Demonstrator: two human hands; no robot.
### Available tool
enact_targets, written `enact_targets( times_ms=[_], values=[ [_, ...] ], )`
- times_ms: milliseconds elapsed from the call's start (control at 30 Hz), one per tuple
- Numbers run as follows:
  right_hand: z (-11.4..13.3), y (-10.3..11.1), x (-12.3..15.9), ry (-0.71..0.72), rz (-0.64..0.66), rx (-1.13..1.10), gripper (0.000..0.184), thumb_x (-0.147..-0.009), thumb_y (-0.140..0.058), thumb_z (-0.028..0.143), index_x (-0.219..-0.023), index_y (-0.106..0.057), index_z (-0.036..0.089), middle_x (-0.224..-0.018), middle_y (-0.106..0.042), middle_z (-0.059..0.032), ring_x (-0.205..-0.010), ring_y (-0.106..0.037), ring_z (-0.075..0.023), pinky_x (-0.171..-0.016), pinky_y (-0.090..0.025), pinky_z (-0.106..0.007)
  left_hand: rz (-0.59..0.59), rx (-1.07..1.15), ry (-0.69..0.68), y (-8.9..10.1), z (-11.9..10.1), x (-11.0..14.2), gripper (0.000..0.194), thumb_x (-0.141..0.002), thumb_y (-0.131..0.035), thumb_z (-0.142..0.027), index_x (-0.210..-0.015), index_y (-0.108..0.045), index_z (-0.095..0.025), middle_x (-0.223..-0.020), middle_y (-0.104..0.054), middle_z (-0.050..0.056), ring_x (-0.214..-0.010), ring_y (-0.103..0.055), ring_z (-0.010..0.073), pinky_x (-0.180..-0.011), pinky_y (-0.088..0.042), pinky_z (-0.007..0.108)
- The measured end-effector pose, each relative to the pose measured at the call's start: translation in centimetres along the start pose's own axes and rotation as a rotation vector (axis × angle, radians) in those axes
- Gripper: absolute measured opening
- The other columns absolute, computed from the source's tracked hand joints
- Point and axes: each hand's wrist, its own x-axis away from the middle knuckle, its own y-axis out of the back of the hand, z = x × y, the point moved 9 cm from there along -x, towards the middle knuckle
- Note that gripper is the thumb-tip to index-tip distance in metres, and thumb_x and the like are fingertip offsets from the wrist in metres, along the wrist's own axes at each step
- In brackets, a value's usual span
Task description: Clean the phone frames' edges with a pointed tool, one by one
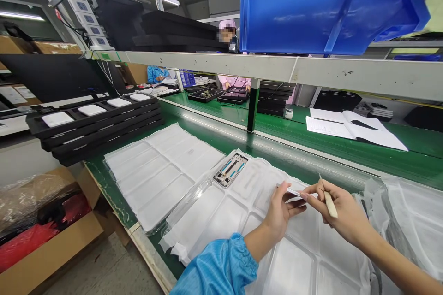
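My left hand (281, 209), in a blue sleeve, pinches a thin flat part (294, 192) by its edge over a clear moulded tray (221, 221). My right hand (337, 209) touches the same part's right end with its fingertips and grips a slim pale tool (329, 203), its thin tip pointing up. One phone frame (230, 170) lies in a pocket at the tray's far end. A second clear tray (159, 170) lies to the left on the green bench.
A stack of black trays (93, 124) holding white pieces stands at the left. A blue bin (325, 4) sits on the shelf above. An open booklet (353, 126) lies across the belt. Cardboard boxes (44, 258) stand by the floor at left. A co-worker (230, 55) sits opposite.
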Motion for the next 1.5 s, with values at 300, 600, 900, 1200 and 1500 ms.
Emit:
enact_targets(
  times_ms=[300,600,900,1200,1500],
  values=[
    [2.4,-2.1,0.6,0.310,0.048,0.263,0.045,-0.092,-0.049,0.059,-0.067,-0.036,0.024,-0.073,-0.066,-0.0030,-0.060,-0.054,-0.0163,-0.055,-0.045,-0.029,0.152,0.046,0.048,-1.2,0.6,-0.1,0.058,-0.076,-0.062,-0.069,-0.096,-0.063,-0.015,-0.096,-0.065,0.010,-0.083,-0.062,0.0239,-0.078,-0.050,0.037],
    [2.0,-2.3,0.7,0.461,-0.001,0.616,0.029,-0.080,-0.065,0.040,-0.076,-0.040,0.025,-0.082,-0.062,-0.0058,-0.079,-0.059,-0.0255,-0.063,-0.049,-0.035,0.093,0.190,0.159,-0.7,0.7,-0.2,0.066,-0.090,-0.036,-0.069,-0.103,-0.067,-0.012,-0.095,-0.068,0.013,-0.078,-0.062,0.0213,-0.062,-0.046,0.028],
    [0.6,-2.3,0.1,0.308,0.035,0.730,0.036,-0.074,-0.068,0.027,-0.073,-0.032,0.027,-0.070,-0.056,0.0004,-0.062,-0.054,-0.0200,-0.051,-0.040,-0.028,0.072,0.203,0.194,-1.3,0.5,0.1,0.069,-0.094,-0.028,-0.063,-0.111,-0.066,-0.008,-0.106,-0.068,0.017,-0.090,-0.064,0.0269,-0.082,-0.049,0.037],
    [1.6,-2.3,1.0,0.680,-0.103,1.014,0.023,-0.071,-0.049,0.003,-0.081,-0.043,0.024,-0.120,-0.066,-0.0141,-0.109,-0.057,-0.0331,-0.091,-0.043,-0.052,0.127,0.262,0.317,-0.8,1.8,-0.1,0.082,-0.084,-0.030,-0.081,-0.112,-0.062,-0.011,-0.101,-0.066,0.016,-0.078,-0.060,0.0243,-0.074,-0.046,0.037],
    [3.6,-2.2,1.7,0.715,-0.054,0.717,0.005,-0.096,-0.046,0.026,-0.094,-0.049,0.024,-0.128,-0.063,-0.0146,-0.126,-0.052,-0.0305,-0.106,-0.038,-0.059,0.082,0.392,0.322,-0.7,1.2,0.0,0.067,-0.092,-0.035,-0.069,-0.107,-0.064,-0.011,-0.093,-0.068,0.012,-0.061,-0.056,0.0172,-0.066,-0.045,0.033]
  ],
)
